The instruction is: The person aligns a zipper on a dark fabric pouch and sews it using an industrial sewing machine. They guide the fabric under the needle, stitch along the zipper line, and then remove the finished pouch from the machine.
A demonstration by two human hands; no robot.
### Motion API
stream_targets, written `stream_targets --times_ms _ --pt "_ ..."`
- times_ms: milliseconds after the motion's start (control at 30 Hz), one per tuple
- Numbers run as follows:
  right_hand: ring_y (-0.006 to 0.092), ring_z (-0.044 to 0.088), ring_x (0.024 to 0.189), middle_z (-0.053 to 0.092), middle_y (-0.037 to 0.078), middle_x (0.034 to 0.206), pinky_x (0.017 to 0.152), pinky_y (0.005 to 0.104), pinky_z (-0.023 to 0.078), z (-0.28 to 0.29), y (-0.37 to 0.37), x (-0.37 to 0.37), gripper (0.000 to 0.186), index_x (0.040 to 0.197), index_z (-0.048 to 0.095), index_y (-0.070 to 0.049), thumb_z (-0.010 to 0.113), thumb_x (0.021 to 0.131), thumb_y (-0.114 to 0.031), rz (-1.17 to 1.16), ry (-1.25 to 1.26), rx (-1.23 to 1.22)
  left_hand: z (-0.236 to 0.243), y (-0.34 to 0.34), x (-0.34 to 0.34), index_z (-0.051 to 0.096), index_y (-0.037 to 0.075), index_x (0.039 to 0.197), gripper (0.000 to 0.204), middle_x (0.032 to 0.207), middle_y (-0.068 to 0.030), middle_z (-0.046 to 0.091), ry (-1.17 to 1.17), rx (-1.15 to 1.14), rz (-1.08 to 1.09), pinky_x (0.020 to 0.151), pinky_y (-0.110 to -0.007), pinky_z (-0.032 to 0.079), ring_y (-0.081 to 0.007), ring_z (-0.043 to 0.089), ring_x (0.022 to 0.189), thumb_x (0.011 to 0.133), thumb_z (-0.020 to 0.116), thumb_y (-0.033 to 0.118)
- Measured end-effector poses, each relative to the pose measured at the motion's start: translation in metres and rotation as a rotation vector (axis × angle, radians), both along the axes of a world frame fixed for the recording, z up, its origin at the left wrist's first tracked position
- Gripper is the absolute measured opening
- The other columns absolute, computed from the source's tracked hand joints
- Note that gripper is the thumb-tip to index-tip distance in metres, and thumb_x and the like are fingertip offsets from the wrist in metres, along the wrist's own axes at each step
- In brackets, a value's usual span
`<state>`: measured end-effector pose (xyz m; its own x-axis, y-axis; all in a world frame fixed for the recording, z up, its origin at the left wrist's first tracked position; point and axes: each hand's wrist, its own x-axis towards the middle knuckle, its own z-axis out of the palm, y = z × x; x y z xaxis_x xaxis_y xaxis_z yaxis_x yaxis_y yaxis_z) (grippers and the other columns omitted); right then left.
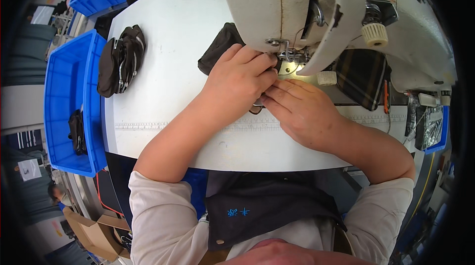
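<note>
At the sewing machine (pixel 267 7), both my hands are close together just in front of the needle and presser foot (pixel 293 57). My left hand (pixel 240 77) grips a dark brown fabric piece (pixel 221 47), which spreads out behind its fingers to the left of the machine head. My right hand (pixel 304 111) has its fingers bent and pressed together against the left fingertips. A small edge of dark material shows under the hands, and the rest of what they pinch is hidden. The machine's lamp lights the metal plate beside the foot.
Dark zippered pouches (pixel 121 62) lie stacked on the white table (pixel 173 57) at left. Past its edge stands a blue bin (pixel 91 116). Right of the needle are a dark plaid cloth (pixel 362 77) and an orange-handled tool (pixel 387 96). A ruler strip (pixel 143 125) crosses the table.
</note>
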<state>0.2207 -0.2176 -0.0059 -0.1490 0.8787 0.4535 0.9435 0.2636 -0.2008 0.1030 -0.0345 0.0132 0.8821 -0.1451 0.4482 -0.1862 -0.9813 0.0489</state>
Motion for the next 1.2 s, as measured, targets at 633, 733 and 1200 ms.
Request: stream_targets --times_ms 633,733,1200 --pt "0.0283 0.068 0.112 0.072 0.013 0.114 0.095 0.04 0.057 0.01 -0.002 0.01 0.033 0.107 0.074 0.0 0.071 0.075 -0.007 -0.006 -0.004 -0.048 -0.009 -0.02 -0.003 0.077 0.004 0.11 0.03 0.104 -0.0029 0.07 -0.001 -0.247 0.15 0.078 -0.035 0.059 -0.0265 0.063 0.095 0.081 0.075 0.01" --pt "0.0288 0.067 0.114 0.071 0.013 0.114 0.096 0.0406 0.057 0.008 0.0 0.012 0.033 0.108 0.073 0.001 0.071 0.076 -0.009 0.073 0.02 -0.002 -0.005 -0.013 -0.007 0.077 0.005 0.111 0.03 0.104 -0.0048 0.071 0.024 -0.378 0.139 0.086 -0.038 0.058 -0.0296 0.062 0.095 0.082 0.074 0.011" --pt "0.0291 0.064 0.127 0.07 0.013 0.13 0.105 0.0422 0.053 0.009 -0.01 0.005 0.044 0.12 0.072 0.0 0.073 0.076 -0.005 0.067 0.026 -0.099 0.014 0.013 -0.017 0.068 0.01 0.113 0.037 0.095 -0.0056 0.069 0.103 -0.301 -0.027 0.093 -0.041 0.047 -0.0291 0.062 0.096 0.077 0.074 0.002"
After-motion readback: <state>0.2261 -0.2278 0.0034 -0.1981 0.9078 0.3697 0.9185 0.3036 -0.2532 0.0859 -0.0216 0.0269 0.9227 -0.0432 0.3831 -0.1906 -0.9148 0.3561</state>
